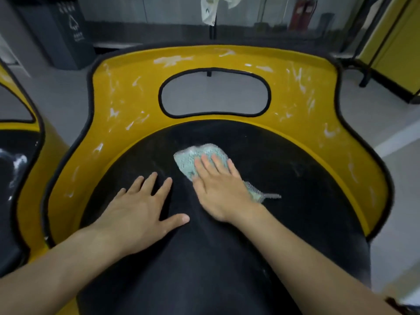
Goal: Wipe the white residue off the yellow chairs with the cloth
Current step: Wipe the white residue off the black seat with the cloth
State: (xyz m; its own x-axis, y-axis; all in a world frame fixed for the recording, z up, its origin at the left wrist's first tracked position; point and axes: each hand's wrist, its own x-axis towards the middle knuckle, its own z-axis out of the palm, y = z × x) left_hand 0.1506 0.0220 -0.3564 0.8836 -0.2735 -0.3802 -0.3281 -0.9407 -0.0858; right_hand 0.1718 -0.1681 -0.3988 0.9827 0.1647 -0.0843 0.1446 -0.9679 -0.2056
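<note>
A yellow chair (pixel 127 92) with a black seat (pixel 204 258) fills the view. White residue (pixel 172 60) streaks its yellow backrest and side walls around an oval cutout. A pale green cloth (pixel 193 160) lies on the seat near its back. My right hand (pixel 221 189) presses flat on the cloth with straight fingers. My left hand (pixel 141 205) rests flat on the bare black seat to the left of the cloth, fingers spread.
A second yellow chair (pixel 13 137) with white marks on its black seat stands at the left edge. A dark bin (pixel 68 30) is at the back left. Yellow panels (pixel 393 48) with black frames stand at the right on a grey floor.
</note>
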